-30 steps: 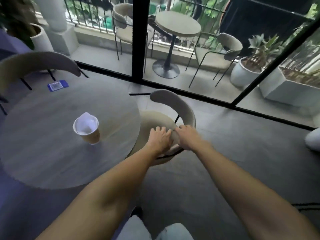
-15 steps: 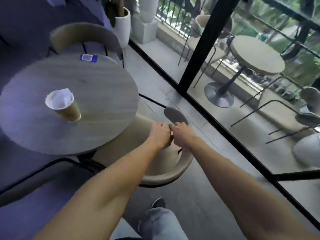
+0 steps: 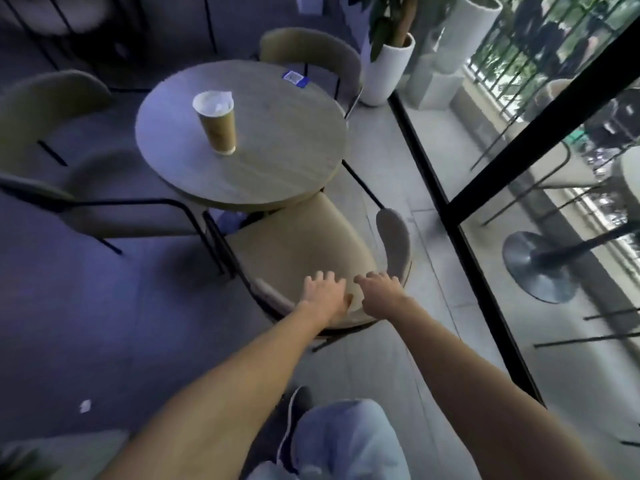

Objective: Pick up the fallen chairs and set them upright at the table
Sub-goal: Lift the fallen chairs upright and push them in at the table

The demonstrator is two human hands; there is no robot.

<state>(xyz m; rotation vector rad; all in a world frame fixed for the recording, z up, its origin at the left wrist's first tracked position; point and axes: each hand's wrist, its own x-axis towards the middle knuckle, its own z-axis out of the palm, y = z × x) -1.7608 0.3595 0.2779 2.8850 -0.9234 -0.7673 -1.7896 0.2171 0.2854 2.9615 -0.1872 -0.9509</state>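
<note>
Indoors, a round table (image 3: 263,161) is seen beside a glass wall, ringed by three beige chairs. The nearest chair (image 3: 301,251) stands upright on its black legs, its seat tucked partly under the table's near edge and its curved backrest turned toward the person. A second chair (image 3: 52,109) is set at the table's left edge, and a third chair (image 3: 308,46) at its far edge. A white planter (image 3: 384,74) is placed just beyond the third chair. A paper cup (image 3: 216,123) stands upright near the table's left edge, and a small blue card (image 3: 295,77) lies by the far edge. The left hand (image 3: 325,292) and right hand (image 3: 381,292) are laid side by side on the nearest chair's backrest, fingers spread and loosened, not clenched around it.
</note>
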